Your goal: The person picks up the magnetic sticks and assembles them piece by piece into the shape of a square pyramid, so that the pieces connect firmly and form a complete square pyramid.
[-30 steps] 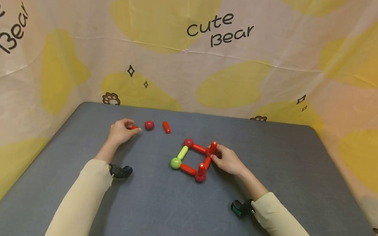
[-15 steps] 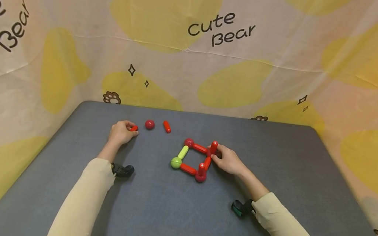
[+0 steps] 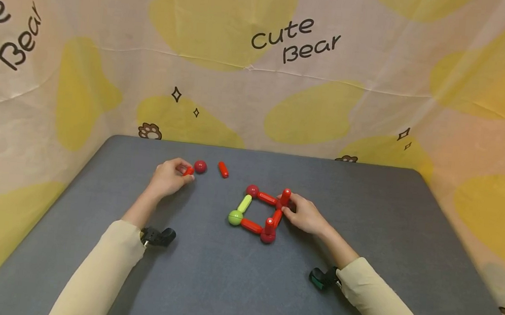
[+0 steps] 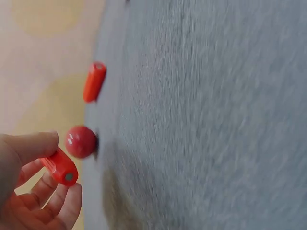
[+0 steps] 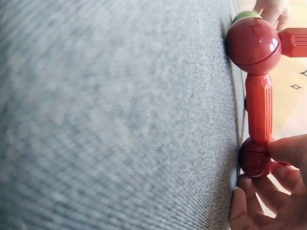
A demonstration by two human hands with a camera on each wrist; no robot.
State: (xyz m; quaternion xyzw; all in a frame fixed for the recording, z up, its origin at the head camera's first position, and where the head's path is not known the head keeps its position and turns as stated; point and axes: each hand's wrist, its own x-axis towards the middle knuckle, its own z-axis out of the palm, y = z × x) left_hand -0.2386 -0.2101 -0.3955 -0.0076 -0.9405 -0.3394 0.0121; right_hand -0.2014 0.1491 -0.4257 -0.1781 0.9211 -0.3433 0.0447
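My left hand (image 3: pixel 168 178) pinches a short red magnetic rod (image 4: pixel 61 167) between thumb and fingers, just left of a loose red ball (image 3: pixel 200 167). On the table a four-sided frame of rods and balls lies flat: a green ball (image 3: pixel 235 218), a light green rod (image 3: pixel 244 204), red balls and red rods (image 3: pixel 251 226). Two red rods (image 3: pixel 269 225) stand upright on its right-hand corners. My right hand (image 3: pixel 306 214) grips the red ball (image 5: pixel 255 158) at the far right corner with thumb and fingers; in the head view the fingers partly cover that ball.
Another loose red rod (image 3: pixel 223 169) lies right of the loose ball, near the back of the grey table (image 3: pixel 207 282). A printed cloth (image 3: pixel 222 86) hangs behind and at the sides. Each wrist carries a black camera mount (image 3: pixel 159 236).
My left hand has lifted the red rod a little and shifted right, closer to the loose red ball. The right hand and the frame have stayed in place.
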